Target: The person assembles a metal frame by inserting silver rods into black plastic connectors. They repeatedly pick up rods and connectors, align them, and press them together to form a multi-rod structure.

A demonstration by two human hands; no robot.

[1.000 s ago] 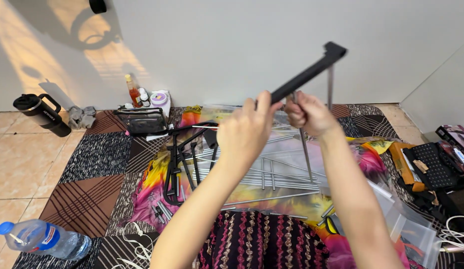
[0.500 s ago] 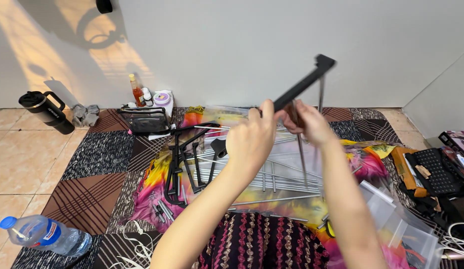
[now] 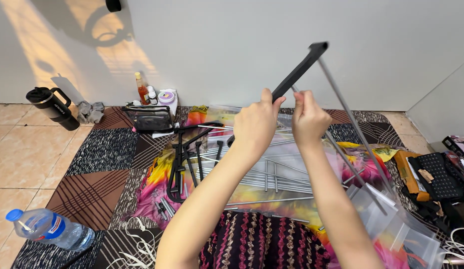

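Fingers of the left hand (image 3: 255, 124) are clamping the black bar (image 3: 297, 73), right hand (image 3: 308, 119) pinching a metal rod (image 3: 352, 119) beside it, while most rods (image 3: 272, 174) are lying unassembled below the bar.

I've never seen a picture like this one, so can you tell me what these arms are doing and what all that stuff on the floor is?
The camera sits on a person's head and looks down, so those are the person's own arms. The left hand grips a black bar held up in the air. The right hand pinches a thin metal rod that joins the bar's top end. Below lies a colourful cloth on a patchwork mat, with more metal rods and black frame parts on it. A water bottle lies at the left, and a black mug stands by the wall.
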